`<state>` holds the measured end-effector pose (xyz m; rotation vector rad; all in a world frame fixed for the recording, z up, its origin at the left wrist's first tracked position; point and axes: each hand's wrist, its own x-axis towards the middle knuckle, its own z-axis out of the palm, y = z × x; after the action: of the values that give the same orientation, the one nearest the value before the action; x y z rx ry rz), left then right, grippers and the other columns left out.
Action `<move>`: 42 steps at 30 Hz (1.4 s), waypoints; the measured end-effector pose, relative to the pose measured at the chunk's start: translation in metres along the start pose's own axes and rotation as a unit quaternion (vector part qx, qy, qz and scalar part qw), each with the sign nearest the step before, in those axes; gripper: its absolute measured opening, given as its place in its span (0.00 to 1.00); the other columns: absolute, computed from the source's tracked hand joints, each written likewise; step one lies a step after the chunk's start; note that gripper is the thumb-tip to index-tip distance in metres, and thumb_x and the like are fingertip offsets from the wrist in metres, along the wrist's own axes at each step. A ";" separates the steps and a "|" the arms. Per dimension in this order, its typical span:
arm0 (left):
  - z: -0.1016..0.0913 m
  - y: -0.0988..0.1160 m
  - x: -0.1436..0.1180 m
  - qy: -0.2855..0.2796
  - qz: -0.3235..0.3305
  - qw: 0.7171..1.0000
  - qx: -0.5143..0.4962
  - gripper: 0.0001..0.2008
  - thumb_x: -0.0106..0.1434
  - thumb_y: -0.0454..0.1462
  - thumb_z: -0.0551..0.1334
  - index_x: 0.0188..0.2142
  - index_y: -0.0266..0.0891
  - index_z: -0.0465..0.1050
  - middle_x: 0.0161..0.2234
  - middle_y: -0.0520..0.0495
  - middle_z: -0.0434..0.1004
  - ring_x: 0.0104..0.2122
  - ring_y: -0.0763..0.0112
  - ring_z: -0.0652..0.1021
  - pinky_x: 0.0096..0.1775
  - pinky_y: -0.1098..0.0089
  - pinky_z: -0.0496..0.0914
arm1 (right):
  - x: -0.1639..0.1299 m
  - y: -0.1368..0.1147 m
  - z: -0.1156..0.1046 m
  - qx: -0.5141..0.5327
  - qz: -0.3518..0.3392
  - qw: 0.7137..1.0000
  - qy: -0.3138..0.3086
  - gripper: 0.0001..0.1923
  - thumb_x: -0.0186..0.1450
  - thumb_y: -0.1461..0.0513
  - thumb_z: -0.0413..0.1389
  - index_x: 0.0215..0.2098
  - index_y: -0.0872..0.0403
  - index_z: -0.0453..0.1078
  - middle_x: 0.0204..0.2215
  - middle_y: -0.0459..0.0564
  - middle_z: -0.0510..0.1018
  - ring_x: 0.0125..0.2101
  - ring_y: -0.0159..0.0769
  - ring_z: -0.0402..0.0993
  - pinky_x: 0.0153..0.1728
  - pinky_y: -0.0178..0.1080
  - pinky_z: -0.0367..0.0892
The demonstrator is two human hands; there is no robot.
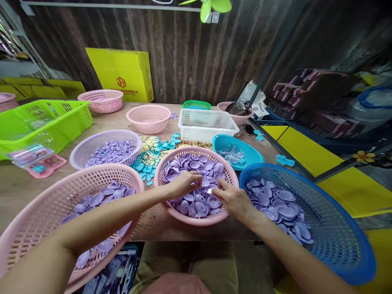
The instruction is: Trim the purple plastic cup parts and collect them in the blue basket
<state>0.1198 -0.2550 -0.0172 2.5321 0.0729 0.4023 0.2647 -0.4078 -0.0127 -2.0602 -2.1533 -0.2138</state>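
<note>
Both hands reach into a round pink basket point(171, 161) full of small purple plastic discs point(199, 163) at the table's front edge. My left hand point(183, 184) curls palm-down over the discs, fingertips among them. My right hand point(233, 200) rests on the basket's right side, index finger and thumb pinching at a disc point(210, 189) in the heap. Whether either hand has a disc lifted clear I cannot tell.
A large pink basket point(33, 216) of purple discs sits at front left, a blue basket point(337, 228) of discs at front right. Behind are a lilac basket point(92, 143), loose teal pieces point(147, 163), a teal bowl point(251, 149), a white crate point(206, 122), a green crate point(45, 118) and a yellow box point(122, 75).
</note>
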 end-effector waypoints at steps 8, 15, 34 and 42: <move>0.027 0.040 0.063 0.033 -0.031 0.996 -0.070 0.05 0.56 0.32 0.58 0.31 0.34 0.72 0.26 0.50 0.73 0.27 0.75 0.72 0.30 0.76 0.62 | -0.040 0.024 -0.030 0.031 0.089 0.992 0.082 0.11 0.64 0.66 0.42 0.32 0.53 0.65 0.32 0.48 0.73 0.30 0.32 0.69 0.30 0.33 0.61; 0.020 0.044 0.108 -0.088 0.016 0.989 -0.114 0.28 0.55 0.32 0.58 0.56 0.37 0.56 0.49 0.42 0.68 0.46 0.66 0.70 0.42 0.70 0.65 | -0.087 0.083 -0.045 -0.129 0.284 0.948 0.064 0.09 0.60 0.58 0.49 0.33 0.53 0.68 0.32 0.52 0.73 0.32 0.43 0.68 0.27 0.39 0.57; 0.020 -0.013 0.044 -0.129 0.082 0.978 0.139 0.06 0.55 0.27 0.56 0.32 0.33 0.70 0.34 0.45 0.68 0.31 0.72 0.71 0.34 0.74 0.64 | 0.005 -0.026 -0.001 0.051 0.184 0.968 -0.161 0.09 0.59 0.62 0.51 0.29 0.52 0.74 0.34 0.50 0.75 0.39 0.39 0.66 0.39 0.40 0.54; 0.009 -0.018 0.020 -0.095 0.056 0.993 0.038 0.09 0.51 0.23 0.57 0.28 0.33 0.72 0.33 0.46 0.72 0.32 0.73 0.72 0.35 0.76 0.64 | 0.027 -0.035 -0.003 0.040 0.211 0.946 -0.241 0.06 0.54 0.60 0.57 0.28 0.55 0.73 0.29 0.52 0.77 0.34 0.39 0.71 0.32 0.36 0.58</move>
<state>0.1421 -0.2416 -0.0289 2.6444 -0.1282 0.2041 0.2284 -0.3842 -0.0037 -2.6650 -1.8149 0.4664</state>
